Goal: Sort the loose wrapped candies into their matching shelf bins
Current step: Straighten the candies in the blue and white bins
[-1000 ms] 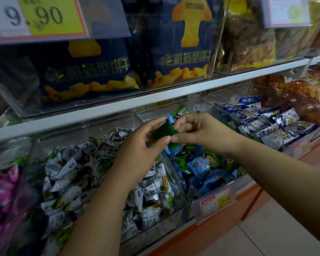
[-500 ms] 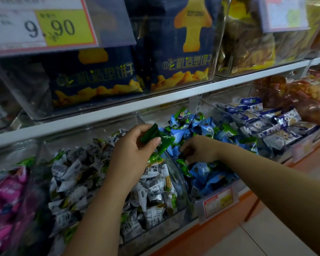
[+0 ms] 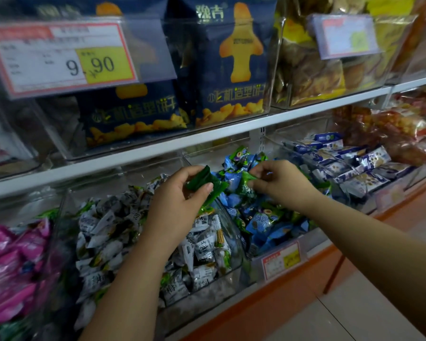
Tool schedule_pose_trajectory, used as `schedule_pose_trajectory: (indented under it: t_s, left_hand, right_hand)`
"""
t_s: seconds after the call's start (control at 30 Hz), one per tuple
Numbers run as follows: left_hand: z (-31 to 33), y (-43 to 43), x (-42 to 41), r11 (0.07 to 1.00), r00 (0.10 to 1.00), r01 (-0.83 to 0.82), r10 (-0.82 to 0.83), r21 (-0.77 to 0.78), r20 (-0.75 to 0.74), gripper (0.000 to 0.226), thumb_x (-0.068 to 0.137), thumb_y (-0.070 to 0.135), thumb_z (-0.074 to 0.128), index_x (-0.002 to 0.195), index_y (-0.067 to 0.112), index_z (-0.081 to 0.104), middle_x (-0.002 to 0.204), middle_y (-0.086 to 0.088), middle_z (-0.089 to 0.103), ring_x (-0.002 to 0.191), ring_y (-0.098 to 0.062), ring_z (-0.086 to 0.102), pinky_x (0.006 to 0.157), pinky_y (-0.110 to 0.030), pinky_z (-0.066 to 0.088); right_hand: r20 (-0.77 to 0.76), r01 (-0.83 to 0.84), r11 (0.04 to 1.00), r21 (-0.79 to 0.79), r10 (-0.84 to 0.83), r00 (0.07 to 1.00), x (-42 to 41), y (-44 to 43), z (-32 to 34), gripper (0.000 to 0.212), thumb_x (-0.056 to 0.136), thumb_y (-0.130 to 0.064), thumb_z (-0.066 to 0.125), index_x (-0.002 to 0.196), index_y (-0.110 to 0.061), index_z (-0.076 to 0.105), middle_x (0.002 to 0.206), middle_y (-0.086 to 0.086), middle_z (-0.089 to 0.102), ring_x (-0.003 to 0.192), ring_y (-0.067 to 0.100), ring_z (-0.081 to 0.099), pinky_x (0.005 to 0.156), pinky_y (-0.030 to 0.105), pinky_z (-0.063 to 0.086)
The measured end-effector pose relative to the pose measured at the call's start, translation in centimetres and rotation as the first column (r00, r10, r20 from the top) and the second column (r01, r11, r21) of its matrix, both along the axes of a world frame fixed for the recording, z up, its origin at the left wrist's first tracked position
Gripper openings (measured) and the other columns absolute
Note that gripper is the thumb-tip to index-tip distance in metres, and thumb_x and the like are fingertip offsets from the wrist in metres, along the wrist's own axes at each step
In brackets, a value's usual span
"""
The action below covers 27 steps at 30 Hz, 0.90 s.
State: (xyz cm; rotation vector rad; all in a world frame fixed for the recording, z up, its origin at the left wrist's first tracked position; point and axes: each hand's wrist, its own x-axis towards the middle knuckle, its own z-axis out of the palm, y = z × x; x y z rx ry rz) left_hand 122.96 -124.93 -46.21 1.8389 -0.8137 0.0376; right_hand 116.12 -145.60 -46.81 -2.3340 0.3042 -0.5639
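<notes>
My left hand grips dark green wrapped candies above the divide between two clear bins. My right hand hovers over the bin of blue and green candies and pinches a green wrapped candy between thumb and fingers. The bin of white and black wrapped candies lies under my left forearm.
A bin of pink packets is at far left, blue and white biscuit packs at right. Navy snack bags sit on the shelf above, behind a white shelf edge. Price tags hang on bin fronts.
My right hand dipped into the blue and green bin, then rose pinching a green candy. My left hand kept holding the dark green candies in about the same place.
</notes>
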Motion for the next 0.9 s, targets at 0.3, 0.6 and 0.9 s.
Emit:
schedule_pose_trajectory:
  t_s: [0.3,0.6,0.9]
  left_hand:
    - [1.9,5.1,-4.4,0.996,0.991,0.088,-0.088,0.003,-0.106,0.021,0.085,0.028,0.067,0.09,0.045,0.057,0.088,0.023,0.065,0.076,0.009,0.062,0.066,-0.008,0.048]
    - [3.3,15.6,-6.4,0.994,0.985,0.099,-0.103,-0.036,-0.139,0.017,0.084,0.024,0.067,0.088,0.041,0.067,0.105,0.028,0.062,0.095,0.004,0.061,0.076,-0.014,0.051]
    - [3.4,29.9,-6.5,0.96,0.959,-0.279,0.278,-0.021,-0.047,0.01,0.087,0.033,0.063,0.094,0.039,0.063,0.096,0.026,0.063,0.087,0.007,0.059,0.075,-0.009,0.046]
  right_hand:
    - [0.118,-0.136,0.96,0.245,0.11,0.987,-4.6,7.2,3.7,0.011,0.084,-0.02,0.07,0.093,-0.023,0.064,0.083,-0.004,0.059,0.078,0.013,0.063,0.077,0.024,0.055]
    - [0.109,-0.373,0.891,0.26,0.357,0.928,-4.6,18.9,6.4,0.009,0.086,-0.011,0.066,0.092,-0.015,0.07,0.083,0.005,0.072,0.071,0.012,0.066,0.064,0.016,0.054]
    - [-0.027,-0.517,0.839,0.173,0.528,0.849,0.1,30.2,6.4,0.012,0.09,-0.021,0.061,0.092,-0.032,0.064,0.084,-0.013,0.069,0.067,-0.008,0.062,0.059,0.005,0.047]
